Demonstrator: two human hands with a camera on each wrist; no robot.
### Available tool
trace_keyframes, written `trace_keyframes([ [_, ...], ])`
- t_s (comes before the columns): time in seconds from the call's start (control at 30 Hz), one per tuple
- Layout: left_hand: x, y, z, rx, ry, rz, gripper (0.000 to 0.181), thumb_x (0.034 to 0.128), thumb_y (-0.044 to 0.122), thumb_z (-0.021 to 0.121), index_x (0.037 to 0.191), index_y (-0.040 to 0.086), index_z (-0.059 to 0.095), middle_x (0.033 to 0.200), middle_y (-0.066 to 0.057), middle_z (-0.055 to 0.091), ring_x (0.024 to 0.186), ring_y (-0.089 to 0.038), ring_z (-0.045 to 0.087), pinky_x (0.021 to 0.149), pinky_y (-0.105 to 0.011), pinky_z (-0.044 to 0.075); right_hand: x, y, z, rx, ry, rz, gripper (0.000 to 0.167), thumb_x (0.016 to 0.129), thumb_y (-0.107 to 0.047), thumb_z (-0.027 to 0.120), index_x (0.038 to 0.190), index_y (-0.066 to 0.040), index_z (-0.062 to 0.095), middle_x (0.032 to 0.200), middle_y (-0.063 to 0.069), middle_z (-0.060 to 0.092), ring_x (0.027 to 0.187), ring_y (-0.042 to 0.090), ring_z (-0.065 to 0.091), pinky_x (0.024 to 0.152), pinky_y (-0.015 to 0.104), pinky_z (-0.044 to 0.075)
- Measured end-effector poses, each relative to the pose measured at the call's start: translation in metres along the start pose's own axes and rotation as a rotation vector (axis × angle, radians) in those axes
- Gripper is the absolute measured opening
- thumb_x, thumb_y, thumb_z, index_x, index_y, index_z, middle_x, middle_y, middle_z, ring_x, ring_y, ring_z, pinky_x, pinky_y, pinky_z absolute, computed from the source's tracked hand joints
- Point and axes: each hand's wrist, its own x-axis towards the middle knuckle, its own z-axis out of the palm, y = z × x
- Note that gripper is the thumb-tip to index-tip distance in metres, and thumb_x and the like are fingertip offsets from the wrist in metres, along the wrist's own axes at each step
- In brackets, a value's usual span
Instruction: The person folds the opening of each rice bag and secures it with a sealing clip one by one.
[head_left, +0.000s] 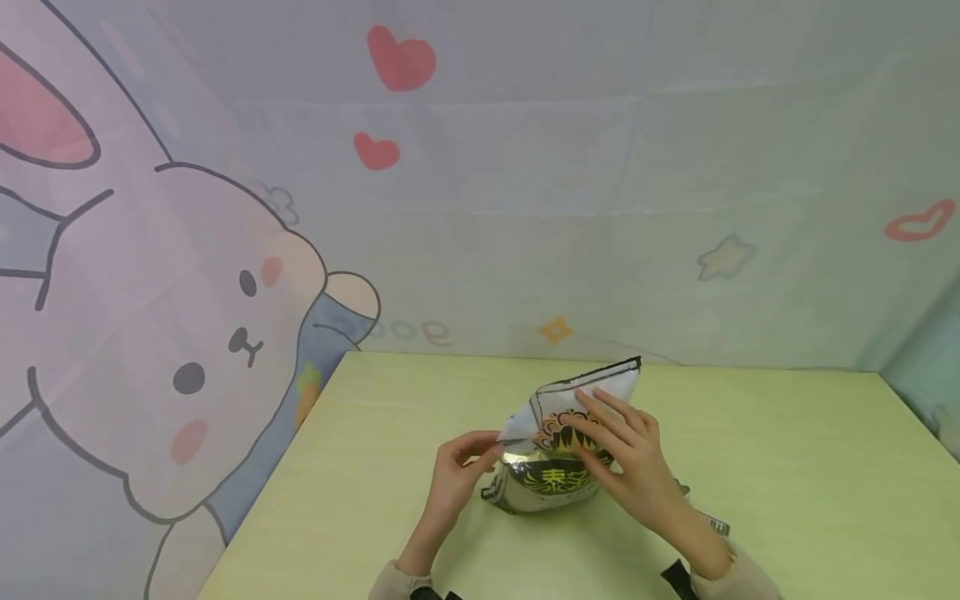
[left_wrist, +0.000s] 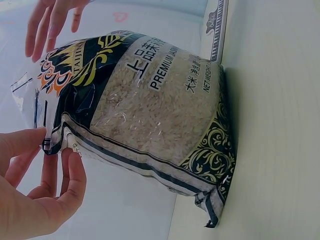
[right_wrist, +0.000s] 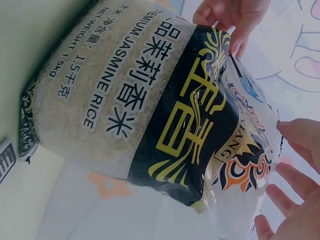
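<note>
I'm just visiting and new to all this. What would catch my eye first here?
Probably the huge cartoon rabbit filling the left side of the head view, with solid red hearts above and to its right on the backdrop. Then the clear-windowed bag of jasmine rice on the pale table, between two bare hands: the left hand pinches its upper edge, the right hand touches its upper part.

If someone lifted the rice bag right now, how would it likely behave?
The rice bag would probably feel heavy for its size, since grains fill its clear front. Its creased, thin top will likely flop; the glossy plastic may slip.
</note>
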Motion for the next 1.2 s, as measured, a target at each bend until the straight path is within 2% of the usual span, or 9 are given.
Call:
trace_keyframes([
  [0.27, 0.010, -0.030, -0.002, -0.012, 0.013, 0.027, 0.019, 0.0804, 0.009, 0.064, 0.096, -0.001, 0.066, 0.094, -0.019, 0.066, 0.074, -0.006, 0.059, 0.064, -0.022, 0.050, -0.012, 0.007, -0.006, -0.028, -0.024, 0.022, 0.034, 0.091, -0.037, 0.046, 0.112, -0.015, 0.062, 0.129, 0.007, 0.052, 0.120, 0.025, 0.041, 0.083, 0.042, 0.026],
  [0.5, 0.009, -0.032, -0.003, -0.016, 0.001, 0.005, 0.023, 0.0790, 0.013, 0.066, 0.098, 0.000, 0.065, 0.097, -0.020, 0.065, 0.075, -0.005, 0.059, 0.065, -0.021, 0.050, -0.025, 0.009, -0.012, -0.049, -0.046, 0.027, 0.036, 0.092, -0.039, 0.043, 0.112, -0.015, 0.062, 0.127, 0.008, 0.054, 0.116, 0.026, 0.043, 0.080, 0.039, 0.026],
  [0.8, 0.013, -0.029, 0.002, -0.025, 0.003, 0.036, 0.022, 0.0791, 0.010, 0.065, 0.098, -0.002, 0.065, 0.096, -0.021, 0.065, 0.074, -0.004, 0.058, 0.064, -0.021, 0.050, -0.043, 0.016, -0.025, -0.101, -0.118, 0.116, 0.045, 0.090, -0.048, 0.037, 0.110, -0.017, 0.062, 0.127, 0.005, 0.054, 0.114, 0.020, 0.043, 0.081, 0.037, 0.026],
  [1.03, 0.013, -0.028, 0.001, -0.023, 0.003, 0.019, 0.020, 0.0798, 0.006, 0.064, 0.098, -0.003, 0.064, 0.097, -0.022, 0.064, 0.072, -0.002, 0.057, 0.063, -0.021, 0.050, -0.052, 0.018, -0.027, -0.096, -0.154, 0.162, 0.045, 0.090, -0.049, 0.037, 0.111, -0.019, 0.062, 0.126, 0.002, 0.054, 0.114, 0.018, 0.043, 0.082, 0.038, 0.026],
  [1.07, 0.013, -0.028, 0.001, -0.021, -0.001, 0.017, 0.020, 0.0799, 0.005, 0.064, 0.098, -0.004, 0.064, 0.097, -0.023, 0.064, 0.072, -0.002, 0.057, 0.063, -0.021, 0.050, -0.053, 0.019, -0.027, -0.095, -0.155, 0.166, 0.044, 0.089, -0.048, 0.038, 0.111, -0.019, 0.062, 0.126, 0.003, 0.055, 0.114, 0.018, 0.043, 0.082, 0.039, 0.026],
  [1.2, 0.013, -0.028, -0.001, -0.009, -0.007, 0.011, 0.019, 0.0801, 0.004, 0.063, 0.097, -0.005, 0.064, 0.096, -0.024, 0.064, 0.072, -0.002, 0.057, 0.063, -0.022, 0.051, -0.055, 0.020, -0.027, -0.097, -0.153, 0.167, 0.030, 0.080, -0.030, 0.064, 0.108, -0.018, 0.064, 0.122, 0.004, 0.057, 0.112, 0.020, 0.044, 0.082, 0.039, 0.026],
])
